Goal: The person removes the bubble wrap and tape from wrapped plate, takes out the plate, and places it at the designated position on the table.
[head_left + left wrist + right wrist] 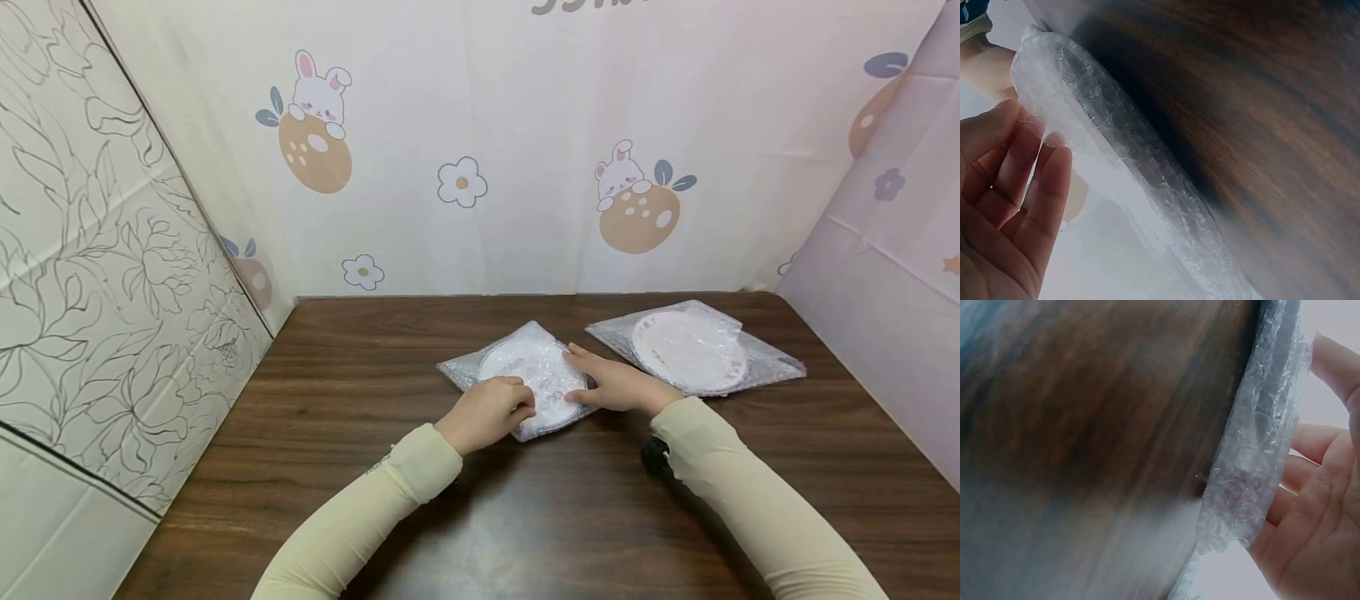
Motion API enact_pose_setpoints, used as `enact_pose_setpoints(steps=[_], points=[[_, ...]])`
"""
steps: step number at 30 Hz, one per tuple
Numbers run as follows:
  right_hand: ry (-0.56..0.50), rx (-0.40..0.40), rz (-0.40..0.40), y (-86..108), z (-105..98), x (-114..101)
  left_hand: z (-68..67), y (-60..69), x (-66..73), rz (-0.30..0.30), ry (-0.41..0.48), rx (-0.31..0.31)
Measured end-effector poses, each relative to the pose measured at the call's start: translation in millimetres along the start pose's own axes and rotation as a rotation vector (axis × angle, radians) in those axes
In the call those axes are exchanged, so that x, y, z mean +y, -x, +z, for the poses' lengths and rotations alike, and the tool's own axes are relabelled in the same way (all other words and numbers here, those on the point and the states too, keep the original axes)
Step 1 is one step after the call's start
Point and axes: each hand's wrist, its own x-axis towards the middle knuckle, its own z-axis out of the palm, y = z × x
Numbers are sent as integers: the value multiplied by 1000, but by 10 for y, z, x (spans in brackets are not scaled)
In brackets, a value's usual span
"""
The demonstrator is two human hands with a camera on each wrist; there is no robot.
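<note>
A round white plate (525,354) with faint pinkish markings lies inside clear bubble wrap (463,368) on the wooden table. Over its near left part, my left hand (487,411) has its fingers curled. In the left wrist view the thumb and forefinger pinch a thin edge of the bubble wrap (1116,125). My right hand (621,385) rests on the right side of the same package, thumb and fingers spread along it. The right wrist view shows the bubble-wrapped edge (1250,444) beside those fingers, with the palm apart from it.
A second bubble-wrapped white plate (686,350) with reddish markings lies at the back right of the brown wooden table (360,350). Behind the table hangs a curtain (525,100) printed with rabbits and flowers. A flower-patterned panel (112,275) borders the left side.
</note>
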Motion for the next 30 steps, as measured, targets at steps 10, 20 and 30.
enact_pose_setpoints(steps=[10,20,30], points=[[-11,-5,-1,10,11,-2,5,-13,-9,-18,33,11],[3,6,-8,8,12,4,-5,-35,-13,-70,73,-8],[4,-5,3,-1,3,1,-28,-65,-17,-147,141,-15]])
